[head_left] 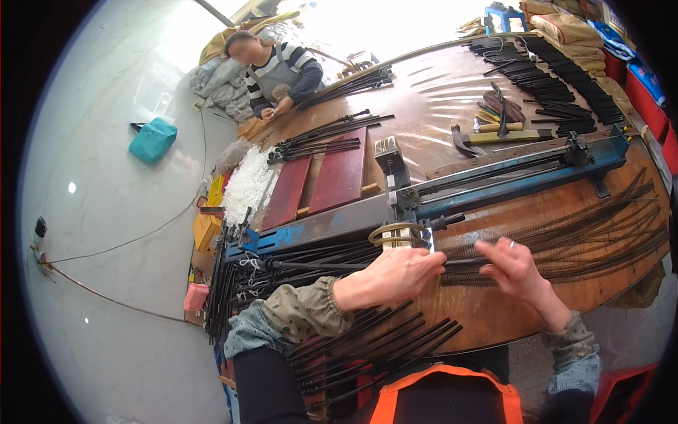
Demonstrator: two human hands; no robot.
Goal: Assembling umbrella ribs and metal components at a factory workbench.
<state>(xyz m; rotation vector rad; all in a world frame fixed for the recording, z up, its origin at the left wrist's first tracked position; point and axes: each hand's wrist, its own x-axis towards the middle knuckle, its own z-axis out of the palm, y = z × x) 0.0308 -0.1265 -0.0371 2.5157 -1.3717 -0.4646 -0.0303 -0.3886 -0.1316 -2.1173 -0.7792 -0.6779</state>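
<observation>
My left hand (404, 274) pinches a thin black rod (464, 262) between thumb and fingertips, just in front of the bench device. My right hand (518, 270), with a ring on one finger, has bent fingers at the rod's right end. Another black length (321, 266) runs out left of my left hand; whether it is the same rod is hidden. Close behind my left hand are a brass-coloured ring (385, 230) and a black-handled part (448, 221) on the device. Long thin ribbed wires (565, 240) spread out beside and behind my right hand.
A long blue metal rail (522, 180) crosses the table. Black rods (381, 353) lie in bundles nearby. Beyond are red boards (342, 169), a white heap (248, 185), a hammer (498, 138) and more black rods (526, 78). Another person (279, 74) works at the far left.
</observation>
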